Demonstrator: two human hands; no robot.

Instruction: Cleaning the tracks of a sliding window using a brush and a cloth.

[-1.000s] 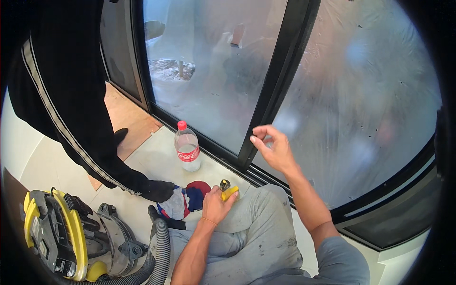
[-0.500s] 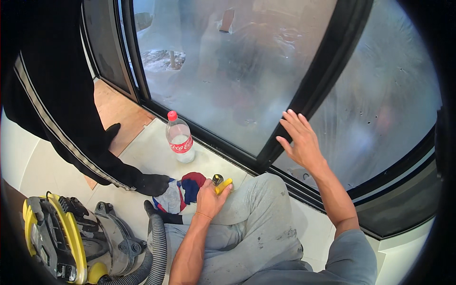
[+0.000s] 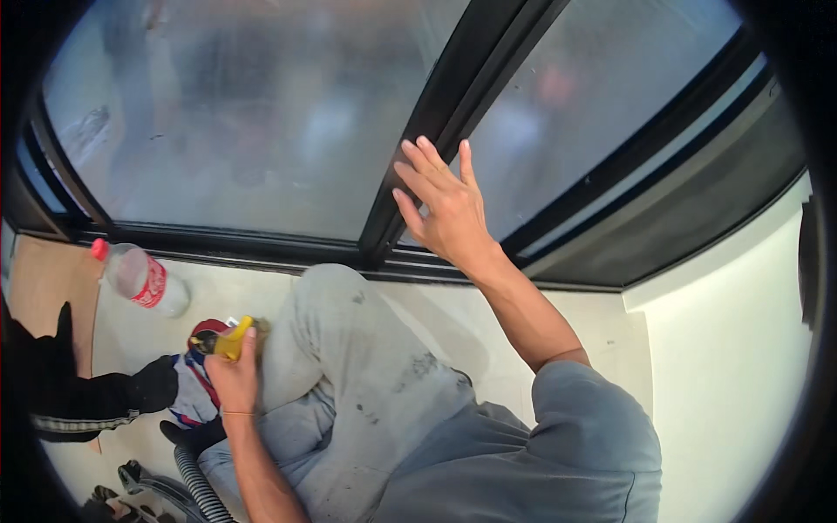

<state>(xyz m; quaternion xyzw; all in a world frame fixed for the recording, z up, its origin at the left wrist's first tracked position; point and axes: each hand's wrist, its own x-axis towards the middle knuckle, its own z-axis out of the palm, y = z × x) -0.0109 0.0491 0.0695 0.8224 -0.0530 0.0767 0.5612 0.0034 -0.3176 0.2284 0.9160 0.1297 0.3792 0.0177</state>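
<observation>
My left hand (image 3: 234, 375) is closed around a small yellow-handled tool (image 3: 232, 340) with a dark end, held beside my bent knee; its exact kind is hard to make out. Below and to the left of that hand lies a crumpled red, blue and grey cloth (image 3: 193, 397). My right hand (image 3: 453, 209) is raised with its fingers spread, holding nothing. Its fingers lie against or just over the black upright frame (image 3: 471, 74) of a sliding glass door. Hazy, smeared glass (image 3: 253, 131) fills the panel left of that frame.
A clear plastic bottle (image 3: 150, 281) with a red cap and label stands by the black bottom track (image 3: 218, 244). At left, another person's dark-socked foot (image 3: 155, 383) is against the cloth. A grey ribbed hose (image 3: 199, 488) and part of a vacuum cleaner (image 3: 144, 492) are at lower left.
The view has swung to the right, so most of the vacuum cleaner and the other person have left it. My right hand stays at the upright frame, and the yellow-handled tool remains in my left.
</observation>
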